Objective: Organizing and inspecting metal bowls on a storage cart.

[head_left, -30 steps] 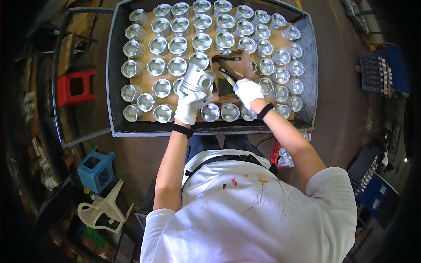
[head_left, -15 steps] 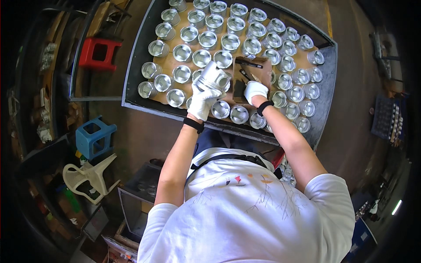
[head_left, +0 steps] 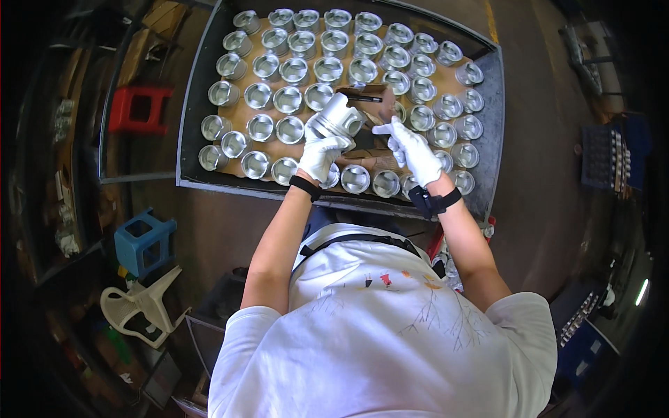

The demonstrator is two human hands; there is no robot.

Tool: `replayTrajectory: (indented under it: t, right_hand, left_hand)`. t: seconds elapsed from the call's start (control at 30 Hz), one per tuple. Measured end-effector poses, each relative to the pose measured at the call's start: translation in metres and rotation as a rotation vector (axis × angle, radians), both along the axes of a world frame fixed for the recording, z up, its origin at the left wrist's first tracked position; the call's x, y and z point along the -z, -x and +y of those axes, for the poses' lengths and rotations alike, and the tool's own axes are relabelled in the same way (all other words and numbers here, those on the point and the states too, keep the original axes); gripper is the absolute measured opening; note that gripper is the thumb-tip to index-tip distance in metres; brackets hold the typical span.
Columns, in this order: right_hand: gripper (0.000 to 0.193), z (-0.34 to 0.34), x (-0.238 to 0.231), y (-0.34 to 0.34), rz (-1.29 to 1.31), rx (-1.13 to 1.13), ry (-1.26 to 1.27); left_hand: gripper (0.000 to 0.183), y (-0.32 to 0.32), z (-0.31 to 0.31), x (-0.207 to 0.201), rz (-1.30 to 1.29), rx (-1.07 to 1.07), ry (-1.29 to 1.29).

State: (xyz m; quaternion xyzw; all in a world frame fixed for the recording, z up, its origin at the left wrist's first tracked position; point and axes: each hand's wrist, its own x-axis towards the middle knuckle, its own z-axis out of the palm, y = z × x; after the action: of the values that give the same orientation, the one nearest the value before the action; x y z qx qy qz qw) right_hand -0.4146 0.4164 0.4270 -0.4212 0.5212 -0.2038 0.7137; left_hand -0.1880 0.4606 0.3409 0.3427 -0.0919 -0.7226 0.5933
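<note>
Both hands wear white gloves with a dark band at each wrist. The left hand [head_left: 322,155] is clenched around one shiny metal piston [head_left: 336,120], lifted clear of the tray and tilted, its crown turned toward the right hand. The right hand [head_left: 412,148] is spread loose just beside it, fingers fanned and gripping nothing, hovering above a small brown patch of bare cardboard [head_left: 369,94] where a dark pen-like tool [head_left: 364,99] lies just beyond the fingertips. Around and beyond both hands stand roughly forty more pistons [head_left: 293,70], all upright with the hollow side up, in four or five bent rows; the exact count cannot be told, since the hands and forearms hide a few in the nearest row. They sit on a brown liner inside one shallow dark metal tray [head_left: 191,118] with a raised rim, which rests on a frame above a worn brown floor. To the left of the left arm, lower down, stand one red stool [head_left: 136,108], one blue stool [head_left: 143,240] and one white plastic stool [head_left: 139,306]. Far to the right of the right arm sits a dark blue crate [head_left: 606,157] of small parts.
</note>
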Motion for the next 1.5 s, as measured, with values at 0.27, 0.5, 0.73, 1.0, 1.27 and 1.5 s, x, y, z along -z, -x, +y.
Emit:
replayTrajectory:
  t: [0.27,0.5,0.73,1.0,1.27,1.5]
  right_hand:
    - [0.02,0.037,-0.024,-0.027,0.767,-0.15,1.139]
    - [0.019,0.038,-0.031,-0.029,0.956,-0.26,1.293]
    - [0.02,0.033,-0.03,-0.029,0.962,-0.306,1.262]
    - [0.019,0.033,-0.026,-0.032,0.976,-0.351,1.221]
    - [0.018,0.035,-0.026,-0.036,0.965,-0.355,1.224]
    - [0.017,0.035,-0.024,-0.034,0.954,-0.353,1.23]
  left_hand:
    - [0.037,0.033,-0.001,0.006,0.122,0.23,-0.179]
    - [0.033,0.044,-0.001,0.023,0.179,0.18,-0.031]
    - [0.032,0.05,-0.001,0.011,0.107,0.108,-0.008]
    - [0.031,0.047,0.001,-0.014,0.118,0.113,-0.076]
    - [0.05,0.045,0.002,0.006,0.031,0.07,-0.041]
    - [0.039,0.044,0.003,0.001,0.048,0.103,-0.103]
